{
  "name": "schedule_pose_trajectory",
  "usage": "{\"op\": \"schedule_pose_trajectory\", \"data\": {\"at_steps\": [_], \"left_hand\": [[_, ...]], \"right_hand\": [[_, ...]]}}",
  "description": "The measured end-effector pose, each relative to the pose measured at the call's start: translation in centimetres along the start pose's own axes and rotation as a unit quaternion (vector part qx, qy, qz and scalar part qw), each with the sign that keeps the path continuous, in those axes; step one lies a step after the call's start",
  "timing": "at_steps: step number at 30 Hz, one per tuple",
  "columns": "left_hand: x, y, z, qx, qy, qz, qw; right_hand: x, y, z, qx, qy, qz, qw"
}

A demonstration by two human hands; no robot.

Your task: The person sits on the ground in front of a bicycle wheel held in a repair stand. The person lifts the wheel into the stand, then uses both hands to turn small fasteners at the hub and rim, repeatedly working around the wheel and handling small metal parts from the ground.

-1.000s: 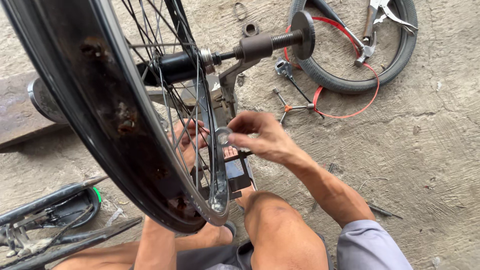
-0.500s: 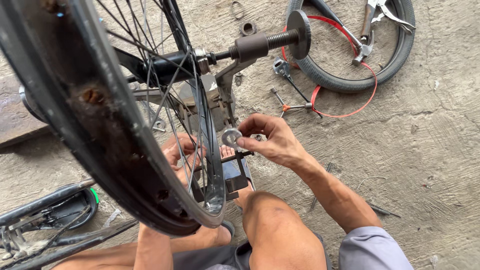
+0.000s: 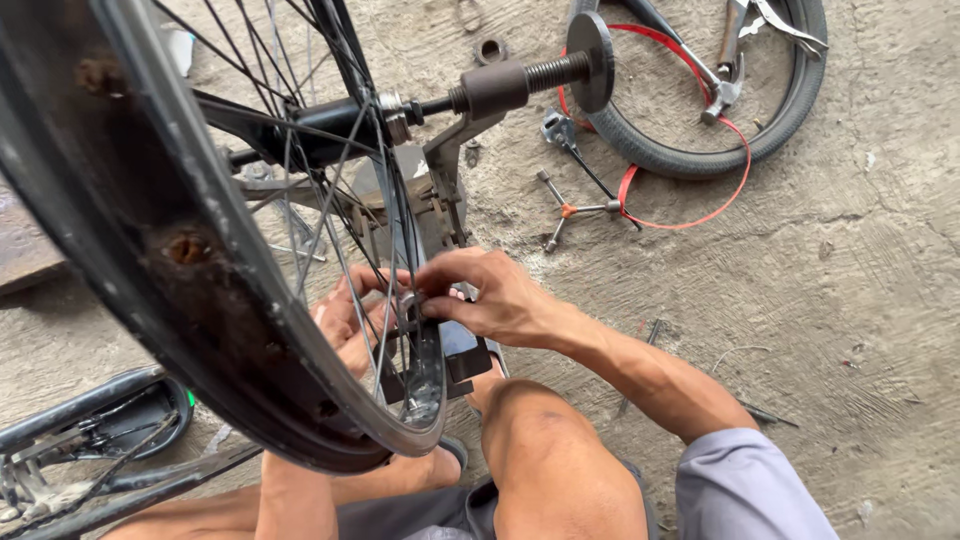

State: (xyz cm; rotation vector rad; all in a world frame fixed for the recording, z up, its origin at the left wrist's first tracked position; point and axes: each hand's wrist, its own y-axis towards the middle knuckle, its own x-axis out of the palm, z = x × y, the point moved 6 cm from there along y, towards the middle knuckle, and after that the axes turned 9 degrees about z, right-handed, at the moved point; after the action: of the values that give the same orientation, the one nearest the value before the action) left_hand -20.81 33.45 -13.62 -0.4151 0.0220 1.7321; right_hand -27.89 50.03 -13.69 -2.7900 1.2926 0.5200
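A black bicycle wheel [image 3: 200,270] with rust spots on its rim stands upright in a metal stand [image 3: 450,190], filling the left of the head view. My right hand [image 3: 500,295] pinches a small round metal spoke tool [image 3: 409,300] against a spoke close to the rim. My left hand [image 3: 345,325] is behind the spokes at the same spot, fingers curled. The spokes hide what it holds. My bare knee [image 3: 545,450] is just below both hands.
A threaded axle with a round disc [image 3: 585,65] sticks out of the stand. On the concrete floor lie a black tyre [image 3: 790,110], a red rim strip [image 3: 705,215], a three-armed wrench [image 3: 572,210], pliers [image 3: 790,20] and a hammer [image 3: 722,80]. Bicycle parts [image 3: 90,420] lie lower left.
My right hand has brought the round tool from beside the rim onto a spoke. The left hand has closed in behind the same spot. The wheel looks slightly turned.
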Motion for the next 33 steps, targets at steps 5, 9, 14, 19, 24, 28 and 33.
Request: {"op": "schedule_pose_trajectory", "data": {"at_steps": [5,9,14,19,24,28,33], "left_hand": [[-0.2,-0.2,-1.6,-0.064,0.003,0.006,0.998],[-0.9,0.1,-1.6,0.005,0.011,-0.05,0.999],[-0.1,0.7,-2.2,0.025,-0.084,-0.044,0.995],[-0.7,0.2,-2.5,0.011,0.04,0.009,0.999],[-1.0,0.5,-1.2,0.063,-0.027,-0.049,0.996],[-0.3,0.9,-1.3,-0.002,-0.011,-0.003,1.0],[0.1,0.8,0.1,-0.034,0.111,0.031,0.993]], "right_hand": [[0.9,-0.6,-1.3,-0.099,-0.13,0.0,0.987],[-0.3,-0.8,-1.5,-0.06,-0.049,-0.022,0.997],[-0.1,-0.8,-0.4,0.088,0.001,-0.043,0.995],[0.8,-0.2,-1.5,-0.051,-0.079,-0.007,0.996],[-0.3,-0.6,-1.8,-0.043,-0.043,-0.007,0.998],[-0.5,-0.3,-2.3,0.008,-0.003,-0.018,1.0],[-0.6,-0.4,-2.9,-0.026,-0.024,0.008,0.999]]}}
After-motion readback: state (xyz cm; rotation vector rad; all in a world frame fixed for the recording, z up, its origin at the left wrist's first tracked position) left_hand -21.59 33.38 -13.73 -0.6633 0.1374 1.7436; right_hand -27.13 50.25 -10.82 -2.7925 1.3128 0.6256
